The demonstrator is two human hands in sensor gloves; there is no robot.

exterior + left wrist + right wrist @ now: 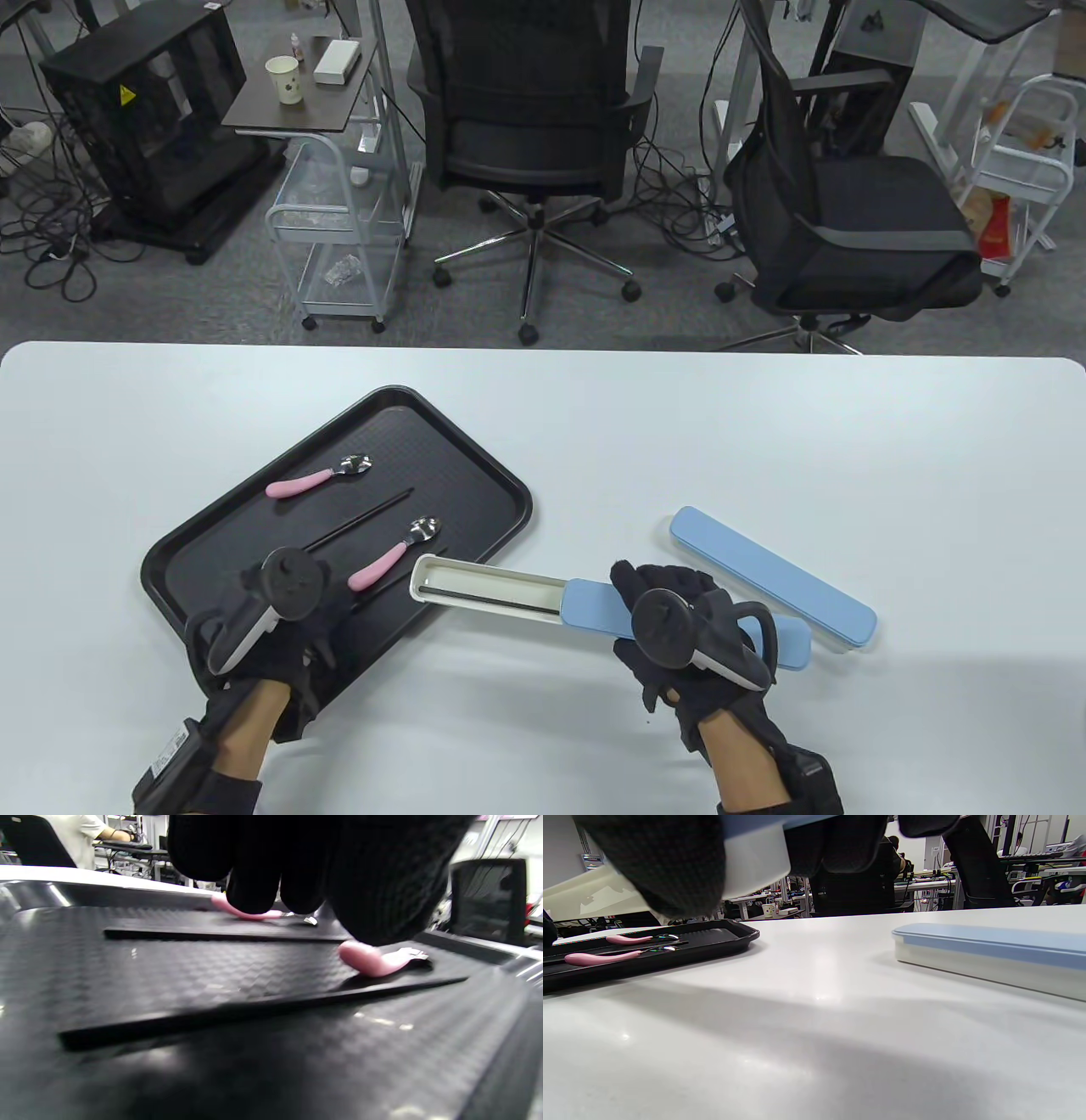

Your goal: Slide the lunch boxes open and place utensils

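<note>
While the half-open box (543,601) is gripped off the table by the right hand (679,632), the near chopstick (254,1012) should be pinched mid-length by the left hand (284,632), whose fingers hang loosely curled over the tray (407,407); the closed box (772,586) is parked behind.

A white desk (594,407) carries a black tray (254,526) at its left and a closed blue-lidded lunch box (772,577) lying flat at its right, well apart from the tray.
</note>
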